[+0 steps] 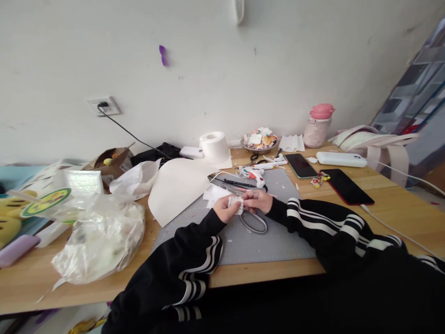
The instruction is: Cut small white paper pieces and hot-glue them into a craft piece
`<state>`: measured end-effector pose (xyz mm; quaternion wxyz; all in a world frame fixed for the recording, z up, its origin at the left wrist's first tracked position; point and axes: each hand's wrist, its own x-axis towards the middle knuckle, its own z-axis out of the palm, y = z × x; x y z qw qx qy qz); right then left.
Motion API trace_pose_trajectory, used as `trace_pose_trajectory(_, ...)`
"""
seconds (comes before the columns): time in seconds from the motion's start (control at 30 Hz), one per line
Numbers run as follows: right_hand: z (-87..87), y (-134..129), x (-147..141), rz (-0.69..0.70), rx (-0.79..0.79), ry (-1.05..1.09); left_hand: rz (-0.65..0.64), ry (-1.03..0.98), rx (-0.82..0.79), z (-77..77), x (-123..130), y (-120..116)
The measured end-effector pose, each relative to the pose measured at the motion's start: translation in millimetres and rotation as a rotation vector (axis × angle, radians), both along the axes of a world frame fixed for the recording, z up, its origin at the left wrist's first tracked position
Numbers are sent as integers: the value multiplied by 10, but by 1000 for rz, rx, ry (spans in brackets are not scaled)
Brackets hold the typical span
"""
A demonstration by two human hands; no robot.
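Observation:
My left hand [224, 209] pinches a small white bumpy piece [236, 202] above the grey cutting mat [271, 250]. From the other side, the fingertips of my right hand [260, 200] close on the same piece. A grey elastic loop [256, 230] hangs below my fingers and seems joined to the piece, though my fingers hide where they meet. White paper scraps [214, 194] lie just beyond my left hand. Behind my hands are a dark pen-like tool [233, 182] and a white and orange glue gun [256, 176].
To the left are a clear plastic bag [104, 236] and a large white sheet [179, 185]. A paper roll [212, 147], a bowl of small decorations [260, 140] and a pink-lidded bottle [318, 127] stand by the wall. Phones [346, 186] and a white cable [392, 227] lie right.

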<state>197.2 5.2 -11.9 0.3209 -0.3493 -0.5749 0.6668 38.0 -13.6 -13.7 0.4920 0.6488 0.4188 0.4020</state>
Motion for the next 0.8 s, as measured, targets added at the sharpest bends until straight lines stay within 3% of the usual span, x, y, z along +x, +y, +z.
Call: trace_pose_trajectory(0.8, 49, -7, -13, 11, -23, 0, -8, -25, -24, 43, 10, -38)
